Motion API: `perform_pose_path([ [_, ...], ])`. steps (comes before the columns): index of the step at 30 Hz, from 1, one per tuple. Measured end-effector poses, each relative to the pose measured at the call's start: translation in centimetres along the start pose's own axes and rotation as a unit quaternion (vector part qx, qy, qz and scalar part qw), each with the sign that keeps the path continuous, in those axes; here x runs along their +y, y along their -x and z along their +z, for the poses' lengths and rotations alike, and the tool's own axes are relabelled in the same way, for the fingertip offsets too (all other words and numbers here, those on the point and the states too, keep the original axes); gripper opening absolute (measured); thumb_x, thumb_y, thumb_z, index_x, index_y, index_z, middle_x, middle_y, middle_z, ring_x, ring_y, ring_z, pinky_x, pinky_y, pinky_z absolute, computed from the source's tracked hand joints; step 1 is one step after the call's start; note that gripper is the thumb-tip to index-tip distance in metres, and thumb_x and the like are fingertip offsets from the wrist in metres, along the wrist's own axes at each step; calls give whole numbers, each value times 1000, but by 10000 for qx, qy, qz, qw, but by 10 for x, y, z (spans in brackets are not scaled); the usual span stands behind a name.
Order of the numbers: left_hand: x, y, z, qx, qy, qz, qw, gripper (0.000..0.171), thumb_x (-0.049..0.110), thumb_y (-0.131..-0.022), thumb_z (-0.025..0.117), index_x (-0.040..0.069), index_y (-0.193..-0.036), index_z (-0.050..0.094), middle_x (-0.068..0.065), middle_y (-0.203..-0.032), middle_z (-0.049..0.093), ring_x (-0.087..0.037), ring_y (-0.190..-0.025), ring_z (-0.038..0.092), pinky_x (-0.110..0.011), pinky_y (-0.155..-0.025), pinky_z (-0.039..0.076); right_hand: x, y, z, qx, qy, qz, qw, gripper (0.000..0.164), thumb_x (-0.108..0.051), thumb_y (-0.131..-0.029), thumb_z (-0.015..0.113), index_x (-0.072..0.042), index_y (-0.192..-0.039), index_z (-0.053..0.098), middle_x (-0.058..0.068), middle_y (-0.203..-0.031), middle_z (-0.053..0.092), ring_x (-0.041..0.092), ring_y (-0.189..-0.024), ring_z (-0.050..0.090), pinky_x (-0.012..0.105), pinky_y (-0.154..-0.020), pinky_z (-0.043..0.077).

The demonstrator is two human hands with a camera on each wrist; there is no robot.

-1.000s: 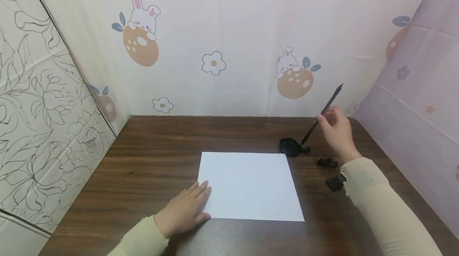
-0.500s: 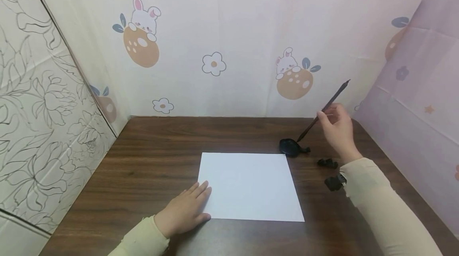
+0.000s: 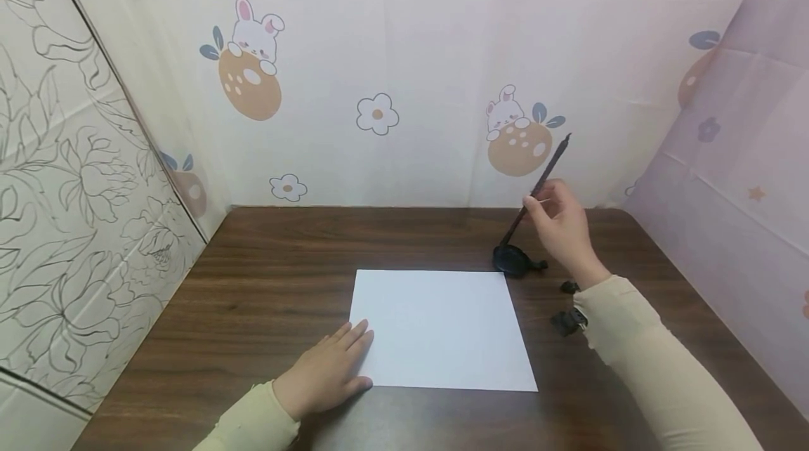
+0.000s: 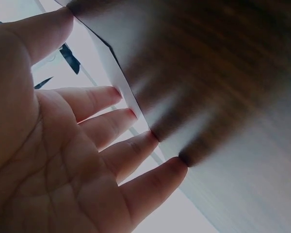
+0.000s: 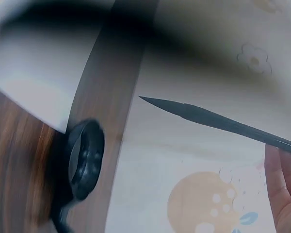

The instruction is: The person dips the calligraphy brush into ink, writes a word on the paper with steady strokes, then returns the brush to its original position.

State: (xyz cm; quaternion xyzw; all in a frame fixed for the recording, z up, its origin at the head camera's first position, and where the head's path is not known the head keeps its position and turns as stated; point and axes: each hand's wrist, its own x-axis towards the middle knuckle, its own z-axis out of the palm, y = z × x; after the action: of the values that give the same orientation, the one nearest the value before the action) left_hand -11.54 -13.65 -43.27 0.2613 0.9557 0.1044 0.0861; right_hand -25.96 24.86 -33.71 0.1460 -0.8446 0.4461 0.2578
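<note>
Wood-grain table [image 3: 265, 282]: we see left hand [image 3: 329, 367], fingers extended, at the left edge of white paper [image 3: 442, 331], presumably steadying it; right hand [image 3: 562, 226] pinches calligraphy brush [image 3: 555, 159] mid-shaft, likely for control, tip down near black dish [image 3: 515, 263].

On your brown wood-grain worktop [image 3: 265, 296] lies a white rectangular paper sheet [image 3: 442, 331], a round black dish [image 3: 513, 263] at its far right corner, a printed white backdrop [image 3: 436, 50] behind.

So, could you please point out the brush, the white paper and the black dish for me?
Brush [image 5: 223, 123]: right wrist view, on its dark handle.
White paper [image 3: 445, 328]: head view, on the middle of its blank face.
Black dish [image 5: 91, 158]: right wrist view, on its rim.
</note>
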Motion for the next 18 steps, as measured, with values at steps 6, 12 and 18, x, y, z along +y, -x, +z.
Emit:
perform_pose_path([
  [6,0,0,1,-5,-14,-1,10000,70,43,-90,66,6,-146,45,-13,-156,39,-38,-142,39,-62,-104,42,-12,1,17,-170,-250,-138,9994,22,-14,-97,61,1,-110,54,7,-97,58,-4,-69,60,12,-64,54],
  [12,-1,-1,0,-13,-10,9,10000,70,43,-90,65,6,-146,44,-13,-156,38,-38,-142,39,-62,-104,42,-25,1,37,-423,-423,-238,9979,20,-12,-96,62,1,-108,53,10,-96,58,-1,-68,60,15,-65,56],
  [18,-1,-1,1,4,-5,7,10000,70,42,-90,66,7,-146,44,-12,-156,39,-38,-142,39,-62,-104,42,-38,4,56,-737,-449,-266,9959,20,-13,-96,62,0,-107,51,12,-97,61,-1,-72,62,21,-68,58],
])
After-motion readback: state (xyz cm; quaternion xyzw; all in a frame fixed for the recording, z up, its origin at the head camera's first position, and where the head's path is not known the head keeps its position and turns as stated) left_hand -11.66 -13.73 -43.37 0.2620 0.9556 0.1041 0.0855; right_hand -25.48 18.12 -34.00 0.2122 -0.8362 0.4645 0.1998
